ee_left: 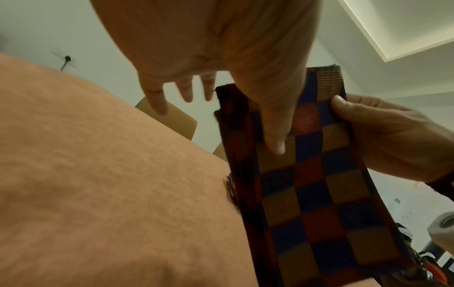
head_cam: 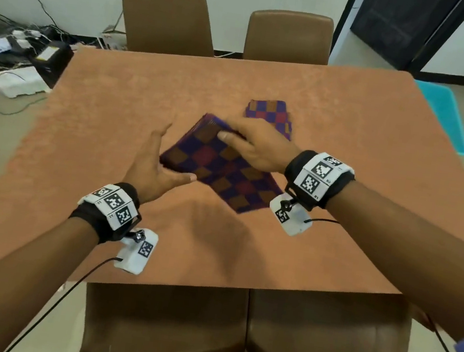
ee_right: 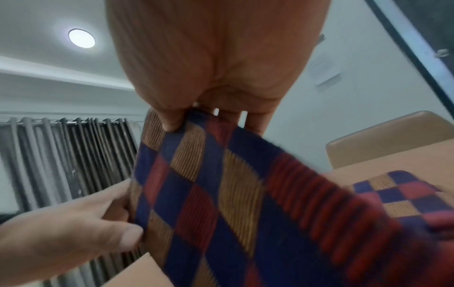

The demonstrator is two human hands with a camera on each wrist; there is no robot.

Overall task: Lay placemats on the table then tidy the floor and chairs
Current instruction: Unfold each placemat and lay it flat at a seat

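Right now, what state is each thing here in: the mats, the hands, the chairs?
Checkered placemat: lifted off the table, held up at its far edge.
Second placemat: lying folded on the table.
Right hand: pinching the held mat's edge.
Left hand: open, fingers straight, at the mat's left edge.
Far chairs: pushed against the table.

My head camera looked steeply down on the table [head_cam: 353, 109] from its near edge. Both wrist cameras sat low over the table, tilted up toward the ceiling, very close to the placemat [ee_left: 317, 194], which all three views shared above the table's middle.
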